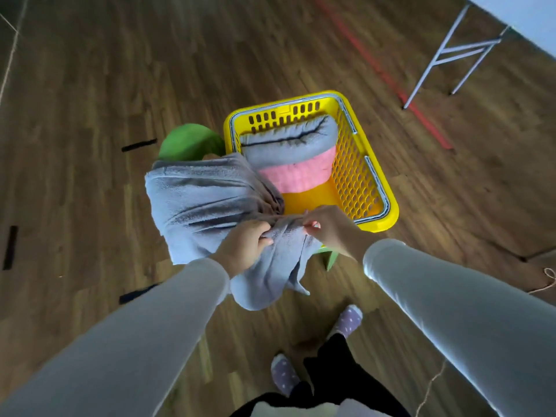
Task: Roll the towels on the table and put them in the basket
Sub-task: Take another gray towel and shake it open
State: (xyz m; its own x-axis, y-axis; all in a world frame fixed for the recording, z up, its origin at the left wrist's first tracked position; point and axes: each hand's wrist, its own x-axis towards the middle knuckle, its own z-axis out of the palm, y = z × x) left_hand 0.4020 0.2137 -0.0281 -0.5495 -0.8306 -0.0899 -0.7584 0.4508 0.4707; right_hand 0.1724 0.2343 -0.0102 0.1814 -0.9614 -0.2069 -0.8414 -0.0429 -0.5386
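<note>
**towelguy:** Both hands have a grip on the same grey towel point(207, 200). Left hand point(243, 245) is bunched tight around a fold of it, and right hand point(328, 227) pinches the cloth just beside it, fingers closed on the fabric. White sleeves on both arms.

**binwatcher:** What's in the basket?

**towelguy:** Yellow basket point(361, 176) with slotted sides and a grey metal handle folded along the rim. Inside there's a rolled grey towel with a dark stripe point(288, 139) against the far wall, and a rolled pink towel point(298, 173) touching it on the near side. Near part of the basket floor is bare yellow.

**binwatcher:** And the one being held, rolled or not?

**towelguy:** Not really a neat roll. It's loose and rumpled, draped in folds to the left of the basket, with its upper edge lapping over the basket's left rim. One tail hangs down below the hands toward the wooden floor point(90, 85).

**binwatcher:** So where's the bulk compared to the hands?

**towelguy:** Mostly up and left of the left hand. Something green point(186, 139) sticks out behind it, can't tell what. The basket seems to sit on it.
</note>
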